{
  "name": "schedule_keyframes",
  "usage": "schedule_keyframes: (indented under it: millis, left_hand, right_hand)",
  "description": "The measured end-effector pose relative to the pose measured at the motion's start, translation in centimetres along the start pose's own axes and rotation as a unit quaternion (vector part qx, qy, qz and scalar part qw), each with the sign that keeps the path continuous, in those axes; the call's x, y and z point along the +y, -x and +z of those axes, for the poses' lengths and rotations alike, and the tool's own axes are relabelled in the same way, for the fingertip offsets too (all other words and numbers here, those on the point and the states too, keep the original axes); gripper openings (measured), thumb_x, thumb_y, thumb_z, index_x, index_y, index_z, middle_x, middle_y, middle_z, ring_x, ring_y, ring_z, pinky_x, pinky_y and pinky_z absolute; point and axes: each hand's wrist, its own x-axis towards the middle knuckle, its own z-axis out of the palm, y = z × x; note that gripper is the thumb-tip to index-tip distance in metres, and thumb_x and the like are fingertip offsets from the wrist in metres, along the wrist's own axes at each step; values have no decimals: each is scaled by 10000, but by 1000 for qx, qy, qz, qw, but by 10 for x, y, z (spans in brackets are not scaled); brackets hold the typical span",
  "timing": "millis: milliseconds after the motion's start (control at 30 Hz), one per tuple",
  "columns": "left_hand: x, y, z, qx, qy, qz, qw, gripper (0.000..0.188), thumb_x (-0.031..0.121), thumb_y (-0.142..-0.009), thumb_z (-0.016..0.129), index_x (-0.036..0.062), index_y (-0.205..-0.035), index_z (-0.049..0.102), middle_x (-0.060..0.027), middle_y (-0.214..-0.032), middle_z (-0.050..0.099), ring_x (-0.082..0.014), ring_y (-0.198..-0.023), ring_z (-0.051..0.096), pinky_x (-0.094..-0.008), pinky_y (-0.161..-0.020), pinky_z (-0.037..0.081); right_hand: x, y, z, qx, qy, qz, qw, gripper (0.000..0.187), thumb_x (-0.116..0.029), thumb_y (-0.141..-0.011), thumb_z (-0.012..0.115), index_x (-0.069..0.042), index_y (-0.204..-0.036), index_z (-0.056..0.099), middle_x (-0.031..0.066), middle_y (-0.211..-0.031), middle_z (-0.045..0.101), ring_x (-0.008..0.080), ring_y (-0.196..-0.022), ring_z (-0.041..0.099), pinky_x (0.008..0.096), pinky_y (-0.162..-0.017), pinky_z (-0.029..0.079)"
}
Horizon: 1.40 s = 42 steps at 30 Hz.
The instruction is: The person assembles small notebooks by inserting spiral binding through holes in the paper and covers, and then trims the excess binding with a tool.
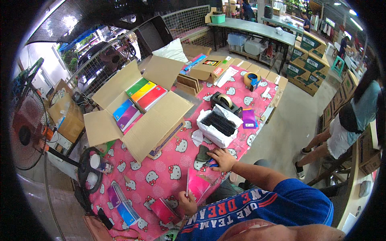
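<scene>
My left hand point(187, 204) is closed on the edge of a pink spiral notebook point(199, 185), beside its wire coil. My right hand point(222, 160) rests low over the table, its fingers around a small blue-handled tool that looks like pliers point(213, 164); the tool's jaws are hidden. A dark grey pad point(202, 154) lies against those fingers. Just beyond is a paper-lined white box point(212, 137) full of black spiral coils point(219, 121). Left of my left hand lies a red notebook point(165, 211), and farther left a row of purple and blue notebooks point(126, 212).
An open carton point(141, 138) of colourful notebooks point(140, 93) stands at the far left of the pink-covered table. Beyond the coils are a tape dispenser point(225, 101) and a purple booklet point(249, 119). A fan point(26, 134) stands left; a person point(350, 124) stands right.
</scene>
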Motion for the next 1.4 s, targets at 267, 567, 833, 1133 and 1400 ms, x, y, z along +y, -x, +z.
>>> schedule_keyframes:
  millis: [267,567,833,1133,1400]
  left_hand:
    - [-1,10,-11,-32,-44,-46,997,245,241,-954,563,10,-924,491,-188,-786,577,-339,-766,607,-418,-610,461]
    - [22,19,-6,84,-174,53,980,285,239,-959,561,10,-1117,500,-199,-841,641,-325,-731,658,-426,-634,492]
    - [9,22,6,94,-60,-13,994,278,260,-1000,489,3,-1107,481,-172,-808,613,-242,-640,675,-380,-545,532]
    - [-10,25,25,174,54,-22,983,236,90,-950,546,17,-1163,477,-127,-897,631,-192,-735,659,-334,-606,532]
    - [0,24,32,181,91,-43,978,237,78,-942,543,40,-1162,463,-116,-874,604,-177,-736,647,-310,-624,540]
  right_hand:
    - [0,4,-2,7,-24,-2,1000,843,-496,-719,660,-129,-1425,385,151,-1253,525,325,-1186,481,483,-1011,337]
    - [3,6,-5,11,-40,7,999,845,-498,-739,655,-114,-1435,370,147,-1282,520,314,-1224,456,453,-1041,312]
    - [8,12,-3,51,-95,12,994,888,-492,-706,689,-111,-1438,362,142,-1238,540,311,-1195,470,444,-1027,321]
    - [22,8,15,76,-85,3,993,932,-466,-647,745,-113,-1424,369,127,-1182,559,298,-1141,503,458,-989,343]
    - [20,4,12,10,-27,10,1000,928,-475,-675,712,-185,-1465,321,128,-1296,515,342,-1227,450,547,-1049,280]
